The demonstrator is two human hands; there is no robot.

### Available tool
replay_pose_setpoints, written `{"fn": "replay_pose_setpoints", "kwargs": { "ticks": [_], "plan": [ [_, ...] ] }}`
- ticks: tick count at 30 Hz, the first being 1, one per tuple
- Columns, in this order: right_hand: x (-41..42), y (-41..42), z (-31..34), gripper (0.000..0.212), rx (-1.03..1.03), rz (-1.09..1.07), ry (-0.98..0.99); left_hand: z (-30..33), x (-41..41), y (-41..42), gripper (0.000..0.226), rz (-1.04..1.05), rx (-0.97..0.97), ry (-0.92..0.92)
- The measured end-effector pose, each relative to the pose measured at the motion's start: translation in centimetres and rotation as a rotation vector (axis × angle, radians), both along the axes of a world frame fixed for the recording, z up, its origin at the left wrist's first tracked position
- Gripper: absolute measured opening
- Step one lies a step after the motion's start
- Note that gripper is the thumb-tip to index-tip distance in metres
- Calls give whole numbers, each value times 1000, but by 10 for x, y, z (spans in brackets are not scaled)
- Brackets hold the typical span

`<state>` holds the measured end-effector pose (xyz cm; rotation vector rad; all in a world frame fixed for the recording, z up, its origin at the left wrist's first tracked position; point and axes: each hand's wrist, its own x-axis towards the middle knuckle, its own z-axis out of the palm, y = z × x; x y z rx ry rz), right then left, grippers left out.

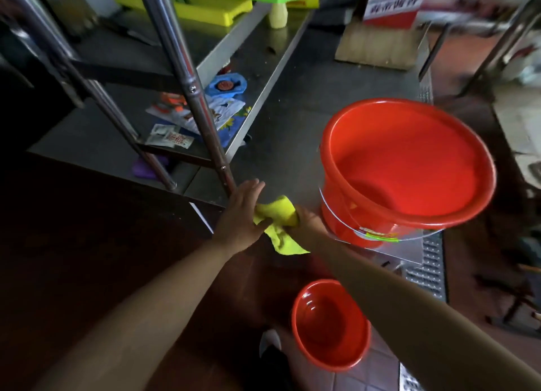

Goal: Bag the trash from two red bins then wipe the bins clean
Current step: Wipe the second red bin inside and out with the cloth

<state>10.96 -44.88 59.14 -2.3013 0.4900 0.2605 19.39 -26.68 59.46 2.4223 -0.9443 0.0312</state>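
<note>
We see a large red bin [407, 168] standing on the steel counter [295, 98], tipped a little so its glossy inside, with no trash in it, faces us, a label low on its outer wall. Just left of this bin a crumpled yellow cloth [281, 223] lies at the counter's near edge, with the left hand [240, 215] laid over its left side, fingers straight, and the right hand [307, 219] gripping its right end. Below the large bin, down on the floor, a smaller red bin [330, 323] stands upright, with no trash in it either.
</note>
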Motion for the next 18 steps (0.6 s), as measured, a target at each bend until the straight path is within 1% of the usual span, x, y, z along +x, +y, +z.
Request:
{"fn": "replay_pose_setpoints", "kwargs": {
  "ticks": [2,4,6,8,9,11,12,15,18],
  "plan": [
    [-26,-7,18,46,-12,23,-55,26,-21,-5,91,-41,40,31],
    [-58,-15,37,37,-5,29,-129,48,-47,-10,86,-85,79,72],
    [-91,-24,56,30,25,25,-190,65,-75,-19,78,-101,150,183],
    [-117,-36,75,31,51,16,-219,81,-99,-32,66,-107,184,279],
    [-128,-43,84,30,52,14,-233,88,-110,-39,57,-107,161,307],
    [-145,-59,102,32,57,22,-278,104,-126,-55,37,-94,88,312],
    [-154,-67,111,36,71,24,-304,114,-133,-64,32,-87,63,298],
    [-171,-90,140,37,83,-23,-387,145,-141,-87,38,-97,25,245],
    [-178,-114,160,33,13,-122,-457,176,-142,-108,47,-146,8,209]
  ]
}}
